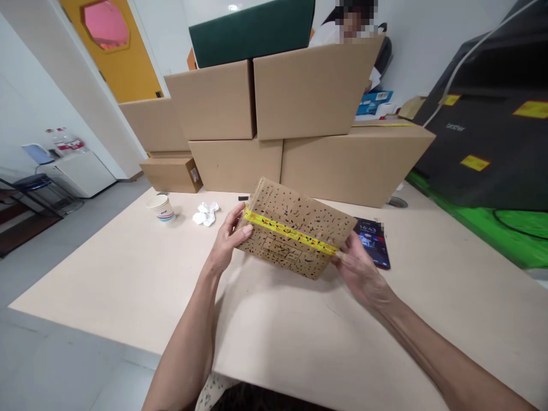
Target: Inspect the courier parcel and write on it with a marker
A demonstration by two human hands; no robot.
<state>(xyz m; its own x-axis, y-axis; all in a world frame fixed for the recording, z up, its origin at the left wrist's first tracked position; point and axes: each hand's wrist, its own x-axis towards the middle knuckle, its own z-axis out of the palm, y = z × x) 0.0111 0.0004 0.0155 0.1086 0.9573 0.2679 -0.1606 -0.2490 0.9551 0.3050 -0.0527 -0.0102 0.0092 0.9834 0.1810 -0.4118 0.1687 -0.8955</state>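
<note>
Between my two hands a brown cardboard box [299, 214] is held tilted above the table, its face speckled with dark marks. Yellow tape [291, 233] runs lengthwise across it, and a printed rectangle shows below the tape. My left hand [229, 237] grips the left end, thumb on the front face and fingers at the edge. My right hand [357, 265] grips the right end near the tape's end; some of its fingers are hidden behind the box. Just beyond my right hand lies a phone [377, 251] with its screen lit.
On the table [107, 268] stand a paper cup [161, 208] and a crumpled white tissue [206, 213]. Large cardboard boxes [317, 91] are stacked along the back, a dark green box [252, 34] on top. A person [327, 34] is behind them. A big black case [483, 120] stands at right.
</note>
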